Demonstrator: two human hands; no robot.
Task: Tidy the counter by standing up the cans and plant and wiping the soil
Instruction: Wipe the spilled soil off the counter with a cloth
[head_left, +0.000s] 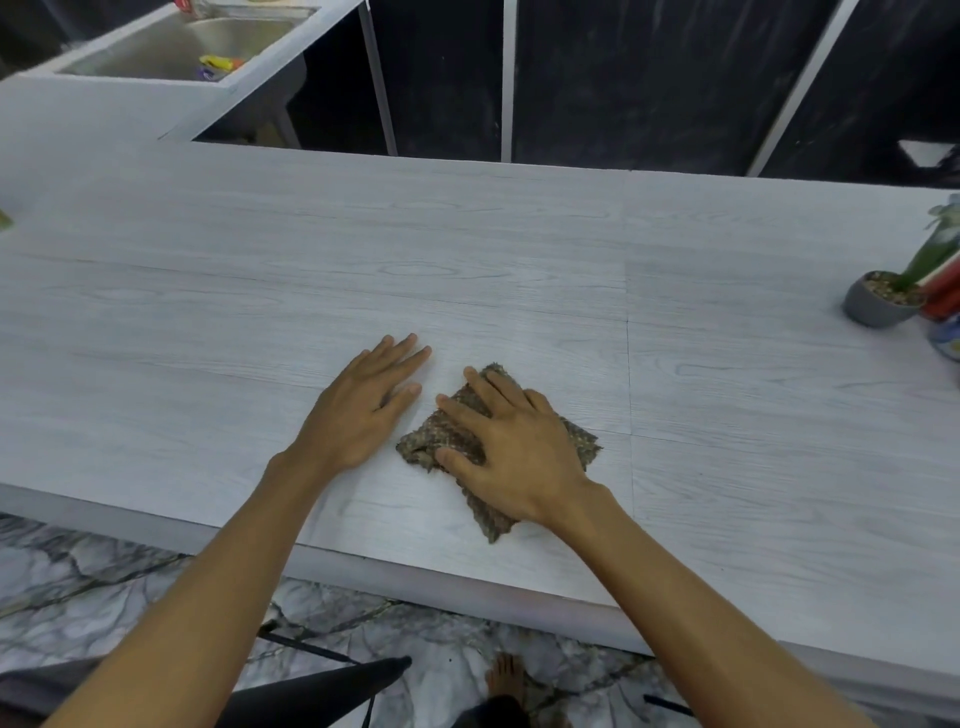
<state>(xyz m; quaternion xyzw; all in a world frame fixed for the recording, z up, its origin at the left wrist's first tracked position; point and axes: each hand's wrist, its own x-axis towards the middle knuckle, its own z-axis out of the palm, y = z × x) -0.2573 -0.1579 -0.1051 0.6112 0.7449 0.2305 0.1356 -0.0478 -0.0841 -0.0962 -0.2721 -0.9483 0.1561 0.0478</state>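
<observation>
A folded brownish-grey cloth (582, 441) lies flat on the pale wood-grain counter (467, 249), near its front edge. My right hand (509, 447) presses down on the cloth with fingers spread. My left hand (371, 402) rests flat on the bare counter just left of the cloth, fingers apart, holding nothing. At the far right a small plant in a grey pot (878, 301) stands upright. Red cans (943, 296) and a blue-patterned can (946, 338) stand right beside it, cut off by the frame edge. No soil shows on the counter.
A steel sink (156, 47) with a yellow item (218, 63) in it sits at the back left. Dark panels line the wall behind the counter. A green object (4, 221) peeks in at the left edge. Marble floor lies below the counter's front edge.
</observation>
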